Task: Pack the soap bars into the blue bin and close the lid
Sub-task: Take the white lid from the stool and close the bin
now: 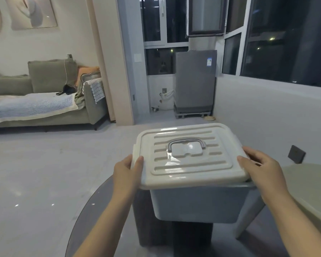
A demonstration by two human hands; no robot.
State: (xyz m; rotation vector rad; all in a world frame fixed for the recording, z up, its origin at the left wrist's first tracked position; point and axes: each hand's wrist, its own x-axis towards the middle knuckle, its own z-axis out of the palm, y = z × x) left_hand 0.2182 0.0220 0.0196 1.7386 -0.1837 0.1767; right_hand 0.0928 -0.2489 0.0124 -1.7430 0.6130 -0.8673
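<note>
White lid (191, 154) sits on blue bin (200, 203) on the round glass table (93, 206), long axis running left-right, slightly skewed over the rim. Lid's grey handle (186, 143) lies flat (also left-right). Left hand (127, 170) and right hand (261, 166) each grip a short lid edge, thumbs on top.

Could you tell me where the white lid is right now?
In the head view, lower centre, the lid sits on the blue bin, held between both hands.
</note>
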